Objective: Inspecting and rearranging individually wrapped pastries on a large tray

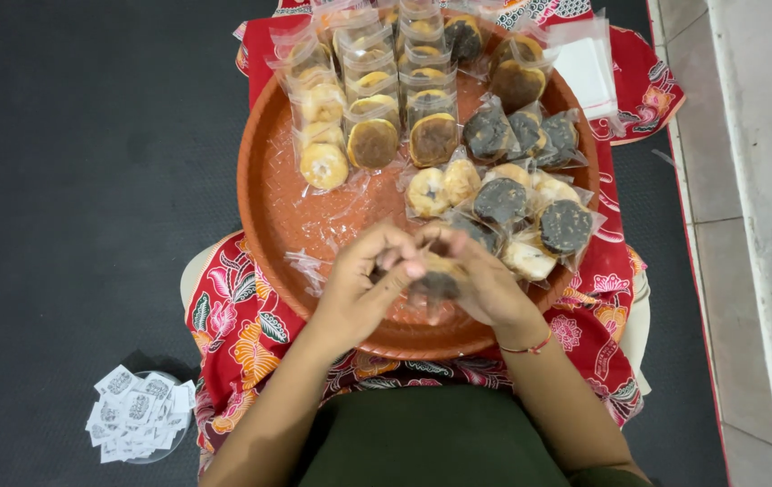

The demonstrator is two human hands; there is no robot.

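My left hand (363, 289) and my right hand (485, 284) meet over the near rim of a round orange tray (264, 194). Together they hold a small clear bag with round cookies (437, 275), one dark and one pale, fingers pinched at its top. On the tray lie several bagged cookies: pale ring-shaped ones (323, 135) at the left, brown ones (402, 117) in the middle, and dark ones (521, 131) at the right. A loose heap of bagged cookies (512, 212) lies just beyond my right hand.
The tray rests on a red flowered cloth (242, 325) over my lap. A clear bowl of small white printed paper slips (138, 415) stands on the dark floor at lower left. A stack of empty clear bags (589, 68) lies at upper right. Pale tiles (746, 225) run along the right.
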